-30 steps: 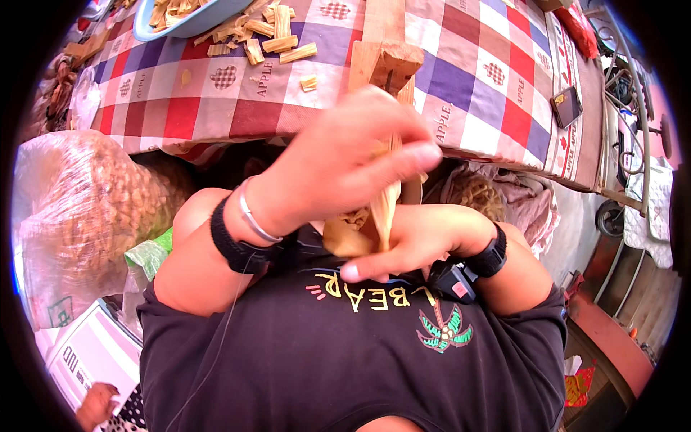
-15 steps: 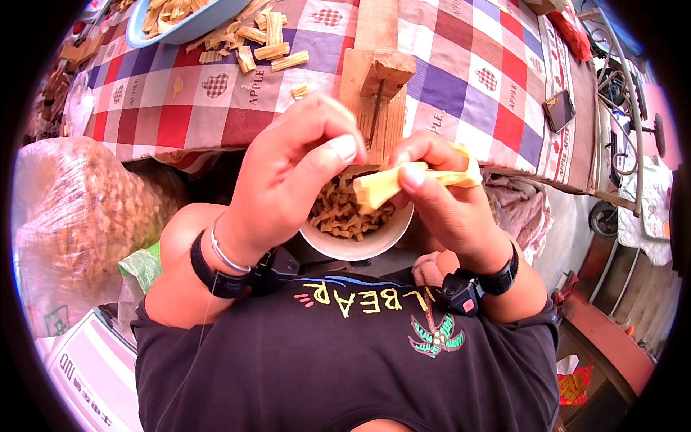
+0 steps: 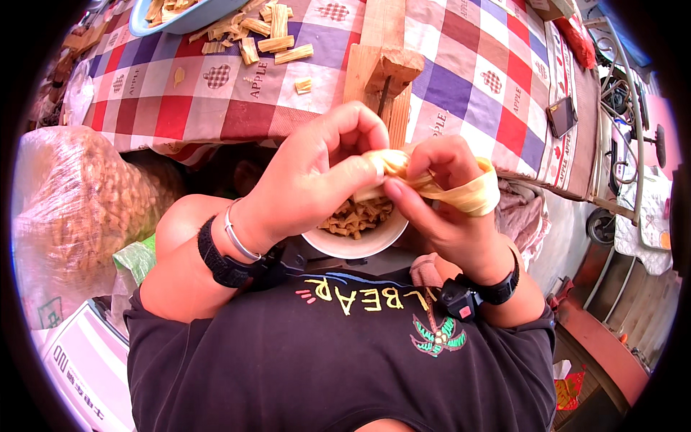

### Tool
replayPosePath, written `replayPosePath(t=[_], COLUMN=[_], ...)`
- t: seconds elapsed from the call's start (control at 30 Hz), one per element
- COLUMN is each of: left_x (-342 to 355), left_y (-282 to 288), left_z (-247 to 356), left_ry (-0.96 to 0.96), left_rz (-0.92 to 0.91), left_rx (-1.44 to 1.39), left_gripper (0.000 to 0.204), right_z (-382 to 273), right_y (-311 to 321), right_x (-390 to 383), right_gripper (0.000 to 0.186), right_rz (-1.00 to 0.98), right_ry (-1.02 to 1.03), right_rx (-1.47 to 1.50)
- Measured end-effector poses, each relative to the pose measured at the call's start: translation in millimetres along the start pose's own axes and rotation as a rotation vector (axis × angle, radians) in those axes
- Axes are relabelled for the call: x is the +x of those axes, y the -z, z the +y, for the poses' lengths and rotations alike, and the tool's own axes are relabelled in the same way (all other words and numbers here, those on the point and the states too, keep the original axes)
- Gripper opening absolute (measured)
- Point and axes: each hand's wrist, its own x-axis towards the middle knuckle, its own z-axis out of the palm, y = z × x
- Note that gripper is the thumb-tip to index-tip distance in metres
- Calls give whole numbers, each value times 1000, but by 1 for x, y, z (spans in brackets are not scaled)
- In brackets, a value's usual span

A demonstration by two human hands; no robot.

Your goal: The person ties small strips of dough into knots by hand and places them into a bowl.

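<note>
A pale yellow, flat, pliable strip [image 3: 471, 196] is stretched between my hands above a white bowl [image 3: 354, 252]. My left hand [image 3: 317, 173] is closed in a pinch on one end of it, thumb against the fingertips. My right hand [image 3: 450, 194] grips it between thumb and curled fingers, and a loop of the strip passes round the outside of those fingers. What the fingertips press together is partly hidden. Inside the bowl are many small brownish folded pieces [image 3: 356, 218]. Just beyond my hands stands a wooden block stand [image 3: 394, 68] with a thin metal rod.
Short yellow strip pieces [image 3: 276, 45] lie on the checked tablecloth [image 3: 245, 119] near a light blue basin [image 3: 198, 18]. A phone [image 3: 561, 115] rests at the table's right. A large clear bag of brown pieces [image 3: 86, 201] stands at my left, a metal-framed cart [image 3: 637, 144] at the right.
My left hand has moved right and now pinches the strip's free end, which was sticking out before. The strip's loop round my right hand looks wider.
</note>
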Motion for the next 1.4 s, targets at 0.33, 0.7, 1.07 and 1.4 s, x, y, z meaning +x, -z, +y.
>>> replayPosePath(t=[0.33, 0.7, 1.07, 1.4], left_x=[1, -2, -3, -3], left_y=[-7, -1, 21, 10], left_z=[-19, -5, 11, 9], left_ry=[-210, 19, 36, -23], left_rz=[140, -108, -118, -205], left_rx=[197, 9, 417, 613], left_gripper=[22, 33, 28, 27], right_z=[5, -1, -1, 3], right_y=[-3, 1, 25, 11], right_x=[2, 4, 11, 10], right_gripper=[26, 23, 16, 23], right_rz=[63, -26, -170, -280], right_ry=[-43, -41, 74, 90], right_rx=[-8, 9, -481, -483])
